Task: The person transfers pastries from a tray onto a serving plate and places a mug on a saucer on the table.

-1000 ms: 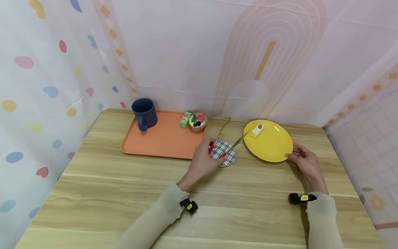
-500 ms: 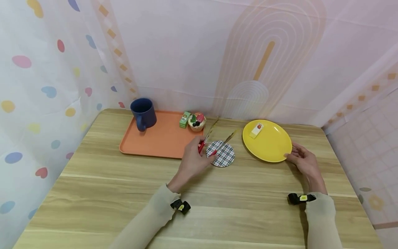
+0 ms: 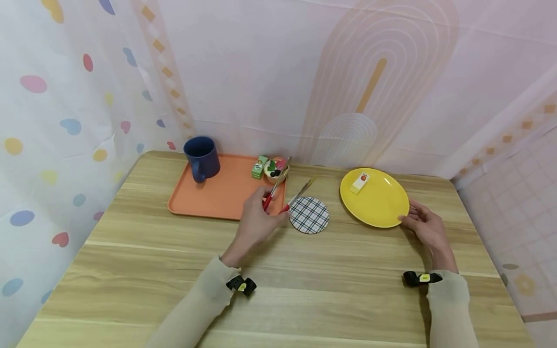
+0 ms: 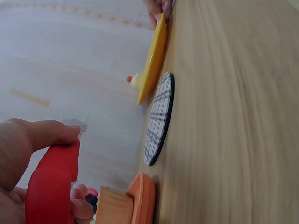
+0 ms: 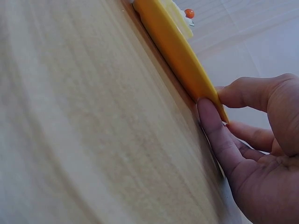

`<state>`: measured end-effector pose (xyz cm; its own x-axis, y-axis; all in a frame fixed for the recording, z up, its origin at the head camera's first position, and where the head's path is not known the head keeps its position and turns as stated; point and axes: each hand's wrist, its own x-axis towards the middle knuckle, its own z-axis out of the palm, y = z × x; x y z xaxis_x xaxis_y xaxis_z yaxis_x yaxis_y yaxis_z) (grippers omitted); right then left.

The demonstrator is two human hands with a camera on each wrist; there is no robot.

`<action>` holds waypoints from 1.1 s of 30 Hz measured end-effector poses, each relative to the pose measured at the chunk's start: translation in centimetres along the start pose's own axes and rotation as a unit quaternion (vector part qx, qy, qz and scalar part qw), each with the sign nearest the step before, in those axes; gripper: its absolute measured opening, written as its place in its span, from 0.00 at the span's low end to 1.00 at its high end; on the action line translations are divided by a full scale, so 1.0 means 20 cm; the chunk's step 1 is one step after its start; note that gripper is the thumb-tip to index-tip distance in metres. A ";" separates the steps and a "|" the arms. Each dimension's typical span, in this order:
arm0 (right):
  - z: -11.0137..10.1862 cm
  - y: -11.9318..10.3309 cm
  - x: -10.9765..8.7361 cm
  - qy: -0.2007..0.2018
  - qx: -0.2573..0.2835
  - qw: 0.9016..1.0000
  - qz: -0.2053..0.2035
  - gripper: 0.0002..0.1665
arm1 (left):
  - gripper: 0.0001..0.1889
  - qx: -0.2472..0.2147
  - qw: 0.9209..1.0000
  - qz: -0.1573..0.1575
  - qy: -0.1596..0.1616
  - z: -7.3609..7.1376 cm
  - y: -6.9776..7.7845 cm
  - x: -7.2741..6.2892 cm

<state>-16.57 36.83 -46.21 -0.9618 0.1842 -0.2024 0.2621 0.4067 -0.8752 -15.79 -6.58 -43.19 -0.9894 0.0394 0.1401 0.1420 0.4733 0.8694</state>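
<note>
Head view: a pale patterned backdrop (image 3: 243,82) hangs behind a wood-grain table (image 3: 330,295), on which an orange tray (image 3: 213,200) lies toward the left and a yellow plate (image 3: 385,205) toward the right. At the plate's near right edge, the right hand (image 3: 428,232) pinches the rim between thumb and fingers. The left hand (image 3: 256,215) grasps a pair of red-handled tongs (image 4: 52,186) near the tray's front right corner, its thumb along one red grip; their arms stand spread apart with nothing between them. A navy mug (image 3: 208,162) stands on the tray's left part, and a round checked coaster (image 3: 310,215) rests on the table between tray and plate. Smaller still, a topped cupcake (image 3: 272,166) sits at the tray's back right corner — one tong arm crosses in front of it in this view — with a green block (image 3: 258,167) just beside it. A little white-and-yellow block (image 3: 359,183) is on the plate's left side. The step in hand looks like lining up the tongs with the cupcake; the next move probably calls for a gentle squeeze around its base, the plate kept steady.
</note>
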 end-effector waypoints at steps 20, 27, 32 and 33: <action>-0.01 0.00 -0.01 -0.002 0.002 1.000 0.000 0.46 | 0.31 0.029 0.999 -0.006 0.032 -0.18 -0.08 0.02; 0.00 0.00 -0.02 0.001 0.014 1.000 -0.011 0.45 | 0.32 0.042 0.998 -0.010 0.044 -0.24 -0.12 0.02; 0.00 0.01 -0.02 -0.001 0.009 1.000 -0.019 0.46 | 0.32 0.048 0.997 -0.008 0.054 -0.27 -0.15 0.02; 0.00 0.01 -0.02 0.000 0.009 1.000 -0.019 0.46 | 0.32 0.049 0.997 -0.008 0.055 -0.28 -0.15 0.02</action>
<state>-16.16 36.86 -46.22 -0.9710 0.1694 -0.1689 0.2242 0.3980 -0.8896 -16.40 -12.91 -43.13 -0.9811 -0.0629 0.1831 0.1178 0.5570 0.8222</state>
